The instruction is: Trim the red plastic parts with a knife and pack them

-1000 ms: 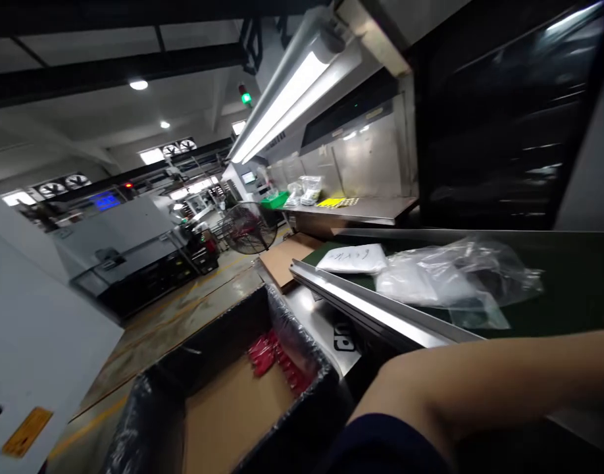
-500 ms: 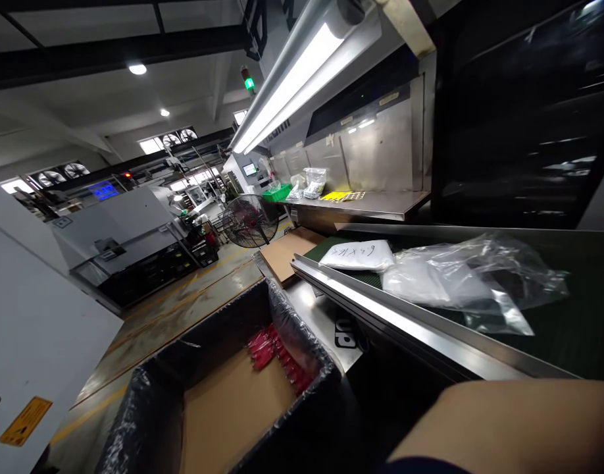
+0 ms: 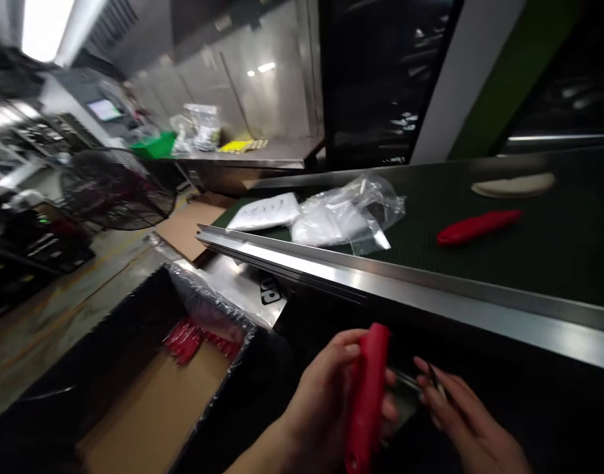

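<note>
My left hand [image 3: 324, 385] is closed around a long red plastic piece [image 3: 368, 395], held nearly upright, with a small hole at its lower end. Close beside it, my right hand [image 3: 472, 418] has its fingers closed on a slim metal tool [image 3: 436, 382]; its kind is blurred and partly hidden. A thin shiny part of that tool points toward the red piece, but I cannot tell whether they touch. Another red piece [image 3: 478, 228] lies on the dark green conveyor belt [image 3: 420, 263], near a flat cream-coloured object [image 3: 514, 186].
Clear plastic bags [image 3: 341, 214] and a white packet [image 3: 265, 212] lie on the belt behind its metal rail [image 3: 331, 266]. At lower left stands a box lined with black plastic [image 3: 227, 313], holding red pieces [image 3: 183, 340] on cardboard. A fan [image 3: 117, 187] stands beyond.
The view has swung right and down. Both hands have come into view with the red piece and metal tool; the belt's second red piece and cream object now show.
</note>
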Motion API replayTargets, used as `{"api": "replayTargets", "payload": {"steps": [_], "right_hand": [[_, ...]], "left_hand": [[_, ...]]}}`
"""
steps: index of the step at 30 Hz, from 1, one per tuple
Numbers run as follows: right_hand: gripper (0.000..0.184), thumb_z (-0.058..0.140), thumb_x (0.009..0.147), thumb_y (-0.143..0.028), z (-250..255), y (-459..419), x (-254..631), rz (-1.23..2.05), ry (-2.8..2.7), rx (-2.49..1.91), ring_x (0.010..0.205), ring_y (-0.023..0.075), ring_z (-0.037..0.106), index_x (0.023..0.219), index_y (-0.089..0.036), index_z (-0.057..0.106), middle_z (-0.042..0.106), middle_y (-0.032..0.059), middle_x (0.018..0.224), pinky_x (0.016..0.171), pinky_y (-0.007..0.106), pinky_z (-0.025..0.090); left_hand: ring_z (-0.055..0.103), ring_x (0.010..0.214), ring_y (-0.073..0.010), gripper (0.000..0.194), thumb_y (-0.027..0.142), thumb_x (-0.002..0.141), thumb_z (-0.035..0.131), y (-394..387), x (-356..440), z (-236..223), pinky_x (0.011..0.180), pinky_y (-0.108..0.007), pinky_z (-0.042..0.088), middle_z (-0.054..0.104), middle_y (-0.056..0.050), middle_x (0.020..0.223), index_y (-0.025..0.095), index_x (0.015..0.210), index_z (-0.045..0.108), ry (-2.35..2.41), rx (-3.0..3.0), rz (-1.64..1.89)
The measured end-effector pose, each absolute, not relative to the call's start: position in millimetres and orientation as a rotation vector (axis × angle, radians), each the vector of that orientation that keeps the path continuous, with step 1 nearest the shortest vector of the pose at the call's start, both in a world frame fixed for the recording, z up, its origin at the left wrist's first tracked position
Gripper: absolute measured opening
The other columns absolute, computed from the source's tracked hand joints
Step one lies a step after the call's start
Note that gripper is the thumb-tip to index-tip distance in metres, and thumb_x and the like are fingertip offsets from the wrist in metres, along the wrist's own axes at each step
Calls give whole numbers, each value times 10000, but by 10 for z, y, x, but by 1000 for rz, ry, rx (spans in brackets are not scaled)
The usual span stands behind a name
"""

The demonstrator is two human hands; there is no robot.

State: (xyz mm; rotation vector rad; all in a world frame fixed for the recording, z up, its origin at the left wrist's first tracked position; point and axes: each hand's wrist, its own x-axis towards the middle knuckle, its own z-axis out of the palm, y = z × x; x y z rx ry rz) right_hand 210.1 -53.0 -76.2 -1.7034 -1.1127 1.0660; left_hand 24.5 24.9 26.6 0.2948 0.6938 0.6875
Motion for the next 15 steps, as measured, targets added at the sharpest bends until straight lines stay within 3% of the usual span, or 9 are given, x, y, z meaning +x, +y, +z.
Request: {"api": "replayTargets", "payload": {"steps": [4,8,15], "right_hand": [[389,499,951,-439,-351,-487,2052,818,-1418,-1689,1056,137,650,1310,-314,581,597,30,1254,820,144,550],[366,527,961,-255,38,-433,1854,564,-1538,-1578,937,111,683,1322,-315,536,677,2,1081,790,171,573],[422,510,904,-12,268,-350,1717,384,-1836,-1337,1037,121,602,1268,-219,569,622,43,1133,856,244,532]], "left_hand": [[613,574,-139,458,327,816,638,62,81,245,480,-198,451,653,-63,831,185,1215,465,919,442,756],[637,664,-148,457,307,831,652,2,44,328,554,-213,468,659,-72,926,208,1227,446,967,489,704],[522,550,-81,245,316,833,643,-42,-16,221,448,-149,386,601,1,740,186,993,510,807,356,679]]}}
